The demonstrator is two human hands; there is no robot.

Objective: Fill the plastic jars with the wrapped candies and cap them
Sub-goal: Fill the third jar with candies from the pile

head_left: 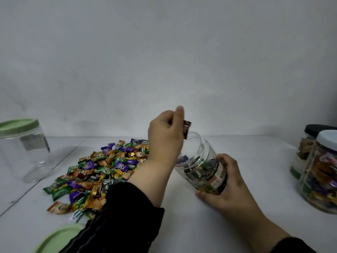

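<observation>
The open jar (200, 161) is the landmark here — a clear plastic one with a label, tilted so its long axis leans up and away to the left, its mouth pointing toward the candy pile (102, 170) and the back wall; it holds a shallow layer of wrapped candies settled in its lower end, roughly a third full. The right hand (226, 181) grips its base from the right, fingers curled round the labelled wall. Just above the jar's mouth the left hand (166, 136) is bunched, fingers curled, pinching a dark brown wrapped candy (187, 129) that hangs right over the rim. Left of the jar the loose pile of green, purple and orange candies spreads across the white table (209, 221). Far left of the jar stands an empty clear jar (25, 152) capped with a pale green lid. Near the front edge, left of the jar, a loose green lid (60, 238) lies flat — partly behind the black sleeve (118, 216). Well right of the jar stand two filled jars, one with a white cap (327, 143), one behind it with a black cap (316, 129)
</observation>
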